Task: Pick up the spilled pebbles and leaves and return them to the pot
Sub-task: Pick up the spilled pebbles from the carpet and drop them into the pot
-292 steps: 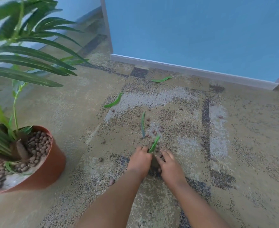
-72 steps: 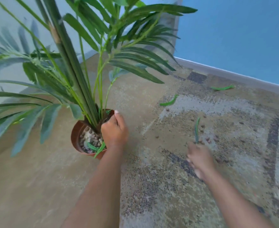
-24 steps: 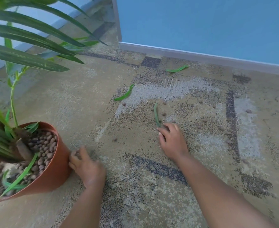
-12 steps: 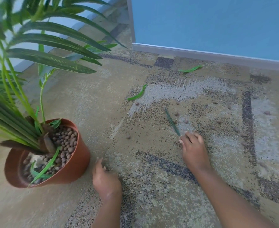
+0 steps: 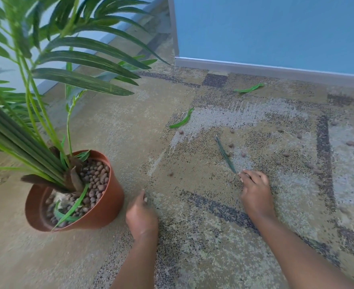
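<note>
A terracotta pot (image 5: 104, 211) with a palm stands on the carpet at the left, holding brown pebbles and two green leaves. My left hand (image 5: 141, 215) rests on the carpet just right of the pot, blurred, with its fingers curled under. My right hand (image 5: 255, 192) pinches the near end of a dark green leaf (image 5: 225, 154) that lies on the carpet. Two brighter leaves lie farther off: one leaf (image 5: 182, 120) in the middle, another leaf (image 5: 249, 88) near the wall. Loose pebbles (image 5: 231, 145) are scattered beyond and right of my right hand.
Long palm fronds (image 5: 84, 80) overhang the upper left. A blue wall (image 5: 276, 28) with a grey baseboard (image 5: 276, 68) closes the far side. A single pebble (image 5: 170, 174) lies between my hands.
My left hand has left the pot and dropped to the carpet beside it. My right hand took the dark leaf's near end and pulled it askew. The view shifted left.
</note>
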